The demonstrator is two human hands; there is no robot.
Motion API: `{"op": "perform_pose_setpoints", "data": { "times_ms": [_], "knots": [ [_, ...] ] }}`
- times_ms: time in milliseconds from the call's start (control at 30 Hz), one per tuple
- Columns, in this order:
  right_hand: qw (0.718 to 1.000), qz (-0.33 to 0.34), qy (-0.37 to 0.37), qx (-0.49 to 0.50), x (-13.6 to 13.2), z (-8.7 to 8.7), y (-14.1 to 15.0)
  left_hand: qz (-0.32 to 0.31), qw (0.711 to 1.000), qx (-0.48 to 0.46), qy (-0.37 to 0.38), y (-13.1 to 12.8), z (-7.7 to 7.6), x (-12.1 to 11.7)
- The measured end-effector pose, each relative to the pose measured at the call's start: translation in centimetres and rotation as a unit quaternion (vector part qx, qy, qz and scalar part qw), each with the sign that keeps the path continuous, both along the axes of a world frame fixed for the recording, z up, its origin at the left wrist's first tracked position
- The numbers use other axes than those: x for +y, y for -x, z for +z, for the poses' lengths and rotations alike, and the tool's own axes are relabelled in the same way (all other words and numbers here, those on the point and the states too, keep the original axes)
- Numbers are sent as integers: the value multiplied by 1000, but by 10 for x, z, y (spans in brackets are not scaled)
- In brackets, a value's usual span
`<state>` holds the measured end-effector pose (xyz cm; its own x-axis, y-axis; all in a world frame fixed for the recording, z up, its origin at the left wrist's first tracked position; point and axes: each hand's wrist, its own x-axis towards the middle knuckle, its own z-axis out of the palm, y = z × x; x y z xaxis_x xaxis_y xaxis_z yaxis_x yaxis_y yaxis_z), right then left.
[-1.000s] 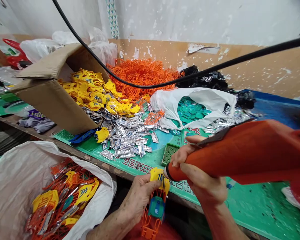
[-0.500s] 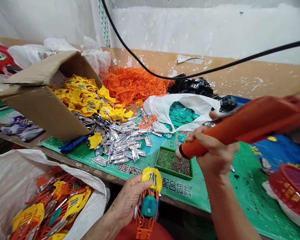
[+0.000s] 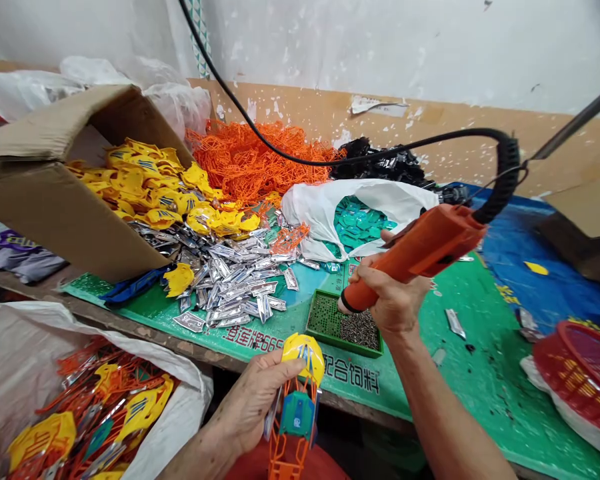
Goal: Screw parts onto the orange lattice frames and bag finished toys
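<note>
In my left hand (image 3: 253, 393) is a toy car body (image 3: 295, 407), built of an orange plastic frame, a yellow front piece and a teal centre panel. My thumb lies across the yellow piece. My right hand (image 3: 395, 293) is wrapped round an orange electric screwdriver (image 3: 410, 250), held at a slant. Its pale tip is over the green screw tray (image 3: 314, 325); whether it touches a screw I cannot tell. Small dark screws (image 3: 360, 330) heap in the tray's right part, and holes cover the left part.
A tipped cardboard box (image 3: 70, 207) spills yellow parts (image 3: 155, 187) beside silver pieces (image 3: 240, 287). Behind lie orange frames (image 3: 265, 160) and a white bag (image 3: 310, 207) of teal panels. A sack (image 3: 180, 387) with assembled parts stands at left, a red basket (image 3: 580, 380) at right. A black cable (image 3: 280, 143) hangs across.
The screwdriver has swung from a flatter, blurred pose to a steeper one, its tip shifting slightly left over the tray. The toy car body stays in my left hand. The view has turned a little.
</note>
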<state>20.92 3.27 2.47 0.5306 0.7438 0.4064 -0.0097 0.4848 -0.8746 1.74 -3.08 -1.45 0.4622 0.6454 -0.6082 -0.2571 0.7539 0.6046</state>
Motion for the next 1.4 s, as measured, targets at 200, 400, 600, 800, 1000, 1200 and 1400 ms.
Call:
{"op": "perform_pose_setpoints", "data": {
  "times_ms": [200,400,600,800,1000,1200,1400],
  "knots": [
    [1000,-15,-5,-11,5,-7,4,2,1000,-6,2,0,-1,1],
    [1000,-15,10,-21,7,-10,5,-4,1000,-12,-1,2,-2,1],
    [999,-19,13,-40,6,-10,4,0,1000,-22,-4,1,-2,1],
    [996,-18,23,-89,5,-13,4,2,1000,-2,-5,1,-2,2],
    [1000,3,-1,7,5,-4,2,11,1000,-13,2,1,-6,2],
    [996,66,-32,55,-19,30,6,30,999,-15,1,-1,-6,1],
    [977,193,-44,85,-56,40,20,51,998,-27,5,-1,-8,1]
  ]
}}
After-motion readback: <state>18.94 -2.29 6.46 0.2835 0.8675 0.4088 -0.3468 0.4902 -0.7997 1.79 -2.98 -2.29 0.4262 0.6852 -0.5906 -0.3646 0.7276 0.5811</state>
